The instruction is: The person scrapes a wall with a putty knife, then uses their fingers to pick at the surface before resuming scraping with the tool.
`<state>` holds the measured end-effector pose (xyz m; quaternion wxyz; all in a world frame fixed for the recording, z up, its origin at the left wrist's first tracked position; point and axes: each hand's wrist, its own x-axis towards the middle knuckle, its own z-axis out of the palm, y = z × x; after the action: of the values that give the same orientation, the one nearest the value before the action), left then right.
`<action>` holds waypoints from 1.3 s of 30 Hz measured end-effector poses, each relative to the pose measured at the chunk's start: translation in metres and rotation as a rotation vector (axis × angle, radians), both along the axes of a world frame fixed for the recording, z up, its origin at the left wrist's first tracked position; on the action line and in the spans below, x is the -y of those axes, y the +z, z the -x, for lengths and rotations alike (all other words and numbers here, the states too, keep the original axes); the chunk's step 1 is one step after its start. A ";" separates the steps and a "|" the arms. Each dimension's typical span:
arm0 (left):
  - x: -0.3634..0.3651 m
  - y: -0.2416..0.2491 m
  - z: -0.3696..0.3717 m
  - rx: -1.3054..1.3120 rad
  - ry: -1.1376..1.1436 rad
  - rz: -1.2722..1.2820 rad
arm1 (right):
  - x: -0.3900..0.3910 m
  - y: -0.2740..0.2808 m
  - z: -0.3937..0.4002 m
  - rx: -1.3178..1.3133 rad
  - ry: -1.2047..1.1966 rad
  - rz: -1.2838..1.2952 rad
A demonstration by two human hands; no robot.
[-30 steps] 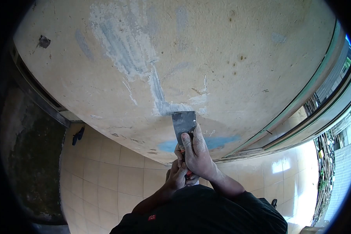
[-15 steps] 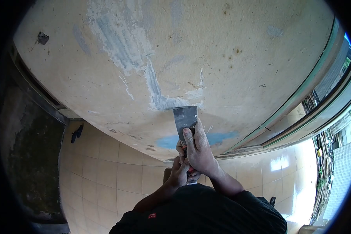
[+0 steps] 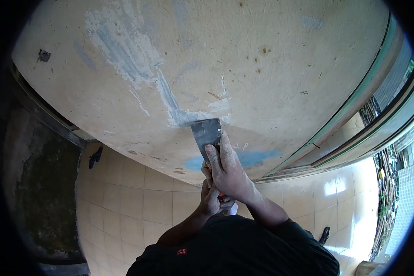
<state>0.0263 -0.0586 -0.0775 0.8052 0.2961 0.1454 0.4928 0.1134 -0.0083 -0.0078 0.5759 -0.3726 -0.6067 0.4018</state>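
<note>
A putty knife (image 3: 206,132) has its wide grey blade edge against the wall (image 3: 280,92), at the lower end of a streak of pale grey filler (image 3: 168,99). My right hand (image 3: 233,177), dusted white, is closed round it, with the thumb on the blade's face and a finger along its right side. Just below, my left hand (image 3: 209,200) is closed about the lower part of the knife. A bit of red shows between the hands; most of the handle is hidden by fingers.
A wider filler patch (image 3: 124,50) lies higher up the wall, and a blue paint patch (image 3: 257,158) lower down. Tiled floor (image 3: 158,202) runs below. Dark footwear stands at left (image 3: 95,157) and a dark shoe (image 3: 324,235) at right. A green-edged frame (image 3: 349,108) borders the right side.
The blade has shifted slightly left and up in view and tilted a little, both hands moving with it. The wall marks have also shifted left as the view moved.
</note>
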 end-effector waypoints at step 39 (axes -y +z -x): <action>0.013 -0.003 0.042 -0.331 -0.083 0.222 | 0.053 0.014 -0.031 -0.480 -0.034 0.407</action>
<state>-0.0157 -0.0717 -0.0807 0.8176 0.2881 0.3170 0.3848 0.1440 -0.0612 0.0061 0.6228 -0.3847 -0.3541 0.5820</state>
